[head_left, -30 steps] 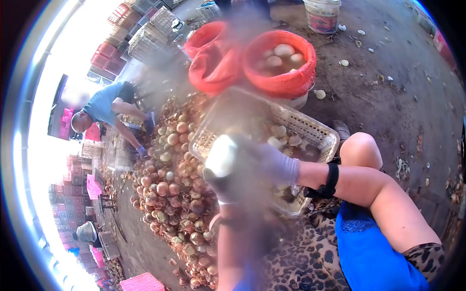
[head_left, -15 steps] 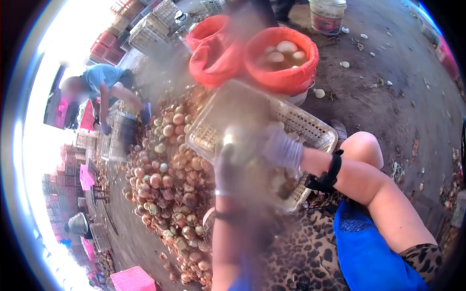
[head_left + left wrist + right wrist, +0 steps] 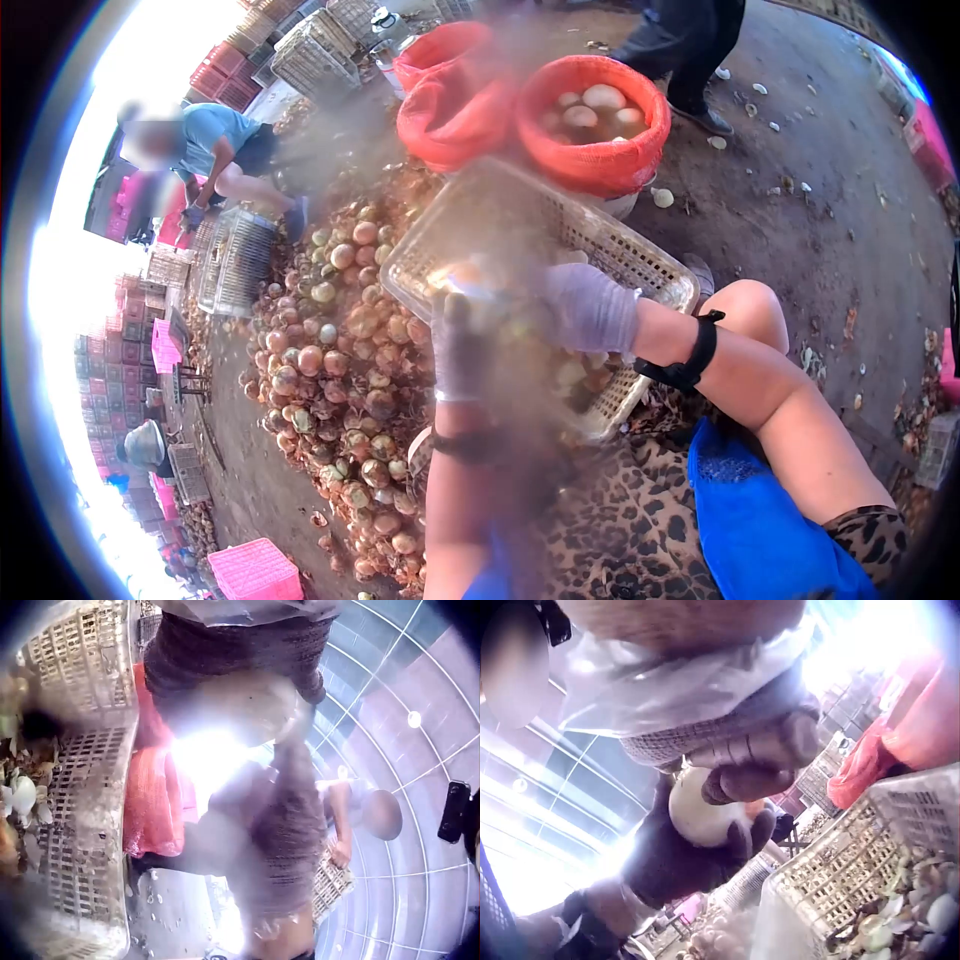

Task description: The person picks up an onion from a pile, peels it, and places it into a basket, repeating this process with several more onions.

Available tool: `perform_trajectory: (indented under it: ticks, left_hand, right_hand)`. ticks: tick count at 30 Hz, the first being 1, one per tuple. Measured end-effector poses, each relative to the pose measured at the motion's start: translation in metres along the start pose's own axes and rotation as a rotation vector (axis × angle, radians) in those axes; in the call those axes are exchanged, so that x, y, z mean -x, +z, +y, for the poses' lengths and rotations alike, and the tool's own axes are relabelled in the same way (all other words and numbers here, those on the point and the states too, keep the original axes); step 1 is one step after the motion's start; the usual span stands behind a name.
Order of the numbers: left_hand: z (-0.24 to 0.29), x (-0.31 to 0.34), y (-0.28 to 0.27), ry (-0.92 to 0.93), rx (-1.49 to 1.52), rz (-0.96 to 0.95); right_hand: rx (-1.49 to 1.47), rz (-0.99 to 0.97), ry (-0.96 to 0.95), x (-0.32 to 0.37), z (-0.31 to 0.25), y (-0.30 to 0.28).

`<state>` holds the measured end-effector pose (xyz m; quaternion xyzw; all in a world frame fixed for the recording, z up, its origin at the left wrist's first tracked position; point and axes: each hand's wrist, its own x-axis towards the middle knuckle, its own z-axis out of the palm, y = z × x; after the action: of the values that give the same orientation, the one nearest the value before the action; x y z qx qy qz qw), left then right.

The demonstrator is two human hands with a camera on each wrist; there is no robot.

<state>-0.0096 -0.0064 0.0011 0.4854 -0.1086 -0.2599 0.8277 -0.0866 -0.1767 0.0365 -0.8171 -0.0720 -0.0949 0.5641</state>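
Both hands wear pale knit gloves and meet over a plastic crate [image 3: 630, 250]. A peeled white onion [image 3: 697, 814] sits between them in the right wrist view, with an orange patch on its far side. My left hand [image 3: 455, 345] cups it from below, fingers curled round it. From above, my right hand [image 3: 757, 754] bends its fingers against the onion, thumb pressed on its surface; I cannot tell whether it also holds a tool. Blur covers much of the work in the head view. Onion pieces and peelings [image 3: 889, 922] lie in the crate.
A heap of unpeeled onions [image 3: 340, 370] spreads left of the crate. Behind it stand a red-lined bucket [image 3: 650, 130] with peeled onions in liquid and a red bag [image 3: 450, 130]. A person [image 3: 215, 140] bends by another crate [image 3: 235, 265]; another person's dark-trousered legs [image 3: 690, 50] are at the back.
The large bright white onion surface at the hands has given way to an orange-brown patch. The person at left has shifted away from the heap. Dark-trousered legs have moved right behind the bucket.
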Motion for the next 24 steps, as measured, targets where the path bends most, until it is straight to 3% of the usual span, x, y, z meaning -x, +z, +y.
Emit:
perform_trajectory:
  ticks: [2,4,6,7,8,9,10,16,20,24]
  left_hand:
    - [-0.005,0.0,-0.005,-0.027,-0.039,-0.008]
    - [-0.002,-0.004,0.004,0.1,-0.468,0.03]
    - [0.006,-0.002,0.015,0.112,-0.496,0.063]
    - [0.011,0.002,0.025,0.062,-0.307,0.073]
    - [0.017,0.006,0.034,0.013,-0.118,0.082]
    - [0.025,0.009,0.043,0.042,-0.167,0.037]
    - [0.025,0.008,0.04,0.041,-0.155,0.016]
    - [0.029,0.009,0.026,0.081,-0.223,0.094]
    - [0.021,0.004,0.009,0.169,-0.467,0.01]
    - [0.015,0.002,-0.001,0.254,-0.728,-0.083]
  right_hand:
    - [-0.31,0.026,0.189,-0.006,-0.015,0.003]
    - [-0.583,0.07,0.438,-0.012,-0.029,-0.001]
    - [-0.413,0.144,0.334,-0.021,-0.001,0.0]
    - [-0.116,0.196,0.088,-0.025,0.052,0.008]
    - [0.075,0.192,0.011,-0.026,0.061,0.003]
    - [0.267,0.203,-0.067,-0.027,0.068,-0.002]
    - [0.352,0.164,0.025,-0.028,0.038,-0.019]
    - [0.152,0.126,0.2,-0.017,0.008,-0.005]
    - [0.246,0.02,-0.015,-0.021,-0.012,-0.011]
    - [0.159,-0.131,-0.029,-0.024,0.011,0.0]
